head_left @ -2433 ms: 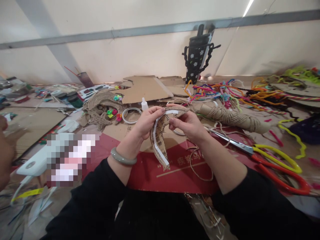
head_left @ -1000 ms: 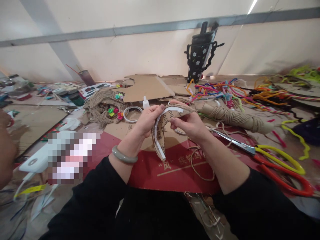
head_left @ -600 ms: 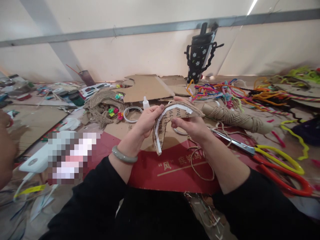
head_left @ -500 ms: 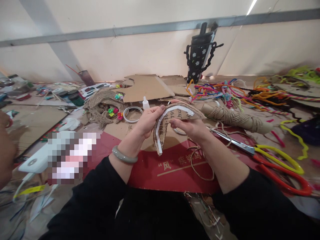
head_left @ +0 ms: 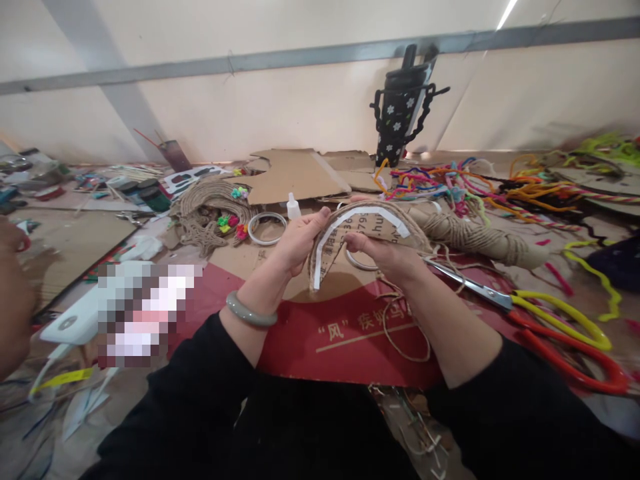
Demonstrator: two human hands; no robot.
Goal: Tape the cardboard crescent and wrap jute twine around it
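Between my hands is a curved cardboard piece with printed writing, a strip of white tape along its arc and jute twine round its outer edge. My left hand pinches its left side, thumb on top near the upper edge. With the thumb on the printed face, my right hand grips the lower right part; its other fingers are hidden behind. A loose strand of twine hangs in a loop below my right hand. Behind the piece lies a cardboard tube wound with twine.
Large scissors with yellow and red handles lie at right. A white glue bottle, a tape roll and a twine-covered shape stand beyond my left hand. A black tumbler stands at the back. Another person's arm shows at far left.
The cardboard piece has turned a little and its lower left tip has risen; its right end now reaches farther right. Both hands keep their hold.
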